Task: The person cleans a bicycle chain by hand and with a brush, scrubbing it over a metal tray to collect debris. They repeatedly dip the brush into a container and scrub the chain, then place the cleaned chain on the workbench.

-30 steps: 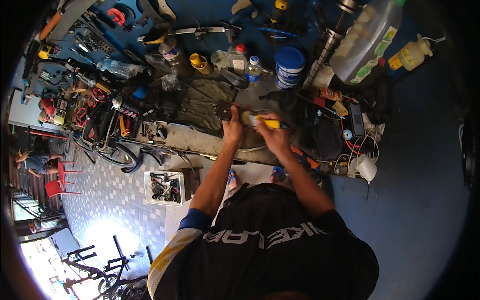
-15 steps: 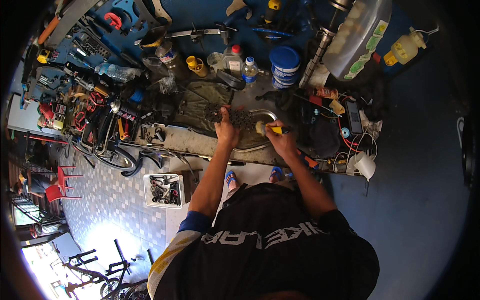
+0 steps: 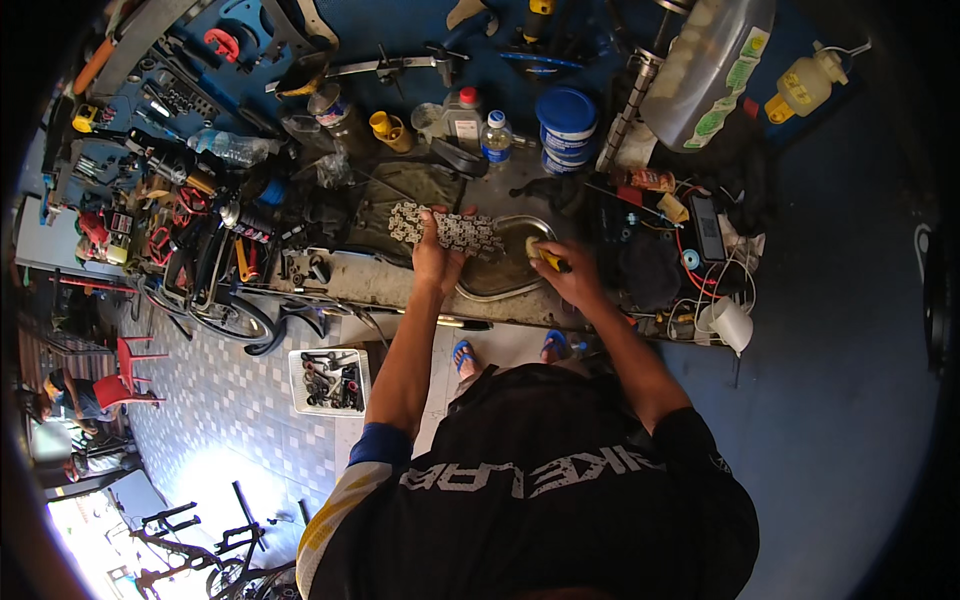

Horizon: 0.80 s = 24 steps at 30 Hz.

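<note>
Chain (image 3: 458, 231), folded back on itself into a flat bundle of side-by-side runs, rests in the left hand (image 3: 437, 262), thumb pressed on top and fingers curled beneath, a grip that likely keeps the loose links from slipping apart. The right hand (image 3: 573, 274) is closed around a yellow-handled brush (image 3: 552, 262), its pale bristles just beside the bundle but apart from it. Both hands work near the front of the worktop (image 3: 362, 273), probably for easy reach. Under the brush and the chain's right end sits a shallow metal tray (image 3: 491, 297), presumably placed there to catch drips; the chain's left end hangs over a dark greenish cloth (image 3: 384, 207).

Behind, a red-capped grey bottle (image 3: 464, 124), a blue-capped clear bottle (image 3: 496, 142) and a blue tub (image 3: 568, 122) stand upright, seemingly set back to leave working room. A phone (image 3: 707, 228) lies among cables farther right. On the floor, a white bin (image 3: 330, 411) keeps small metal parts together.
</note>
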Each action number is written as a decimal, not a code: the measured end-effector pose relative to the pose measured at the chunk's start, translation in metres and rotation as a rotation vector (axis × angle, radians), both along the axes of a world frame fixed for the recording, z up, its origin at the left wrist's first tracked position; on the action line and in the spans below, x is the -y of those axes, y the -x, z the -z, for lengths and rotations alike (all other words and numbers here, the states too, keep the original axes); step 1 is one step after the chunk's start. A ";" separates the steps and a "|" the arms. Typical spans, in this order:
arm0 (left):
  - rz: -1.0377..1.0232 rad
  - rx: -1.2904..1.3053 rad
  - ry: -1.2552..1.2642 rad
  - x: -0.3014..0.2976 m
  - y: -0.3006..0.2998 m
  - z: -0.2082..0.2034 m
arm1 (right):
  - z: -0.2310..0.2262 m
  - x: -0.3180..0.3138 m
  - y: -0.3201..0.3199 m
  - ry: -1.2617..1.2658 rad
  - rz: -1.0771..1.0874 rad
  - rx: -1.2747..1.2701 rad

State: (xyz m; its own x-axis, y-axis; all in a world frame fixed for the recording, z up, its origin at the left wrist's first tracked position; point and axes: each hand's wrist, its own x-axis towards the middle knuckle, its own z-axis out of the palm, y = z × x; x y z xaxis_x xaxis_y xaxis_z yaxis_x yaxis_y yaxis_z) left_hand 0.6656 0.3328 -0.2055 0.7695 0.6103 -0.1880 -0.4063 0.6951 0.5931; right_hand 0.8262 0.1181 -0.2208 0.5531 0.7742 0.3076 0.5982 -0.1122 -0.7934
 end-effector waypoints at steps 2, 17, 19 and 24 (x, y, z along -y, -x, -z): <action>0.054 0.029 0.015 -0.009 0.007 0.004 | -0.012 0.004 -0.001 0.134 -0.031 0.125; 0.202 -0.019 -0.009 -0.003 -0.011 -0.011 | -0.042 -0.078 0.030 0.160 -0.023 -0.763; 0.179 -0.065 -0.051 -0.003 -0.012 -0.004 | -0.055 -0.080 0.025 0.219 -0.020 -0.718; 0.148 -0.098 0.004 0.001 -0.017 -0.021 | -0.078 -0.081 0.048 -0.012 -0.014 -0.365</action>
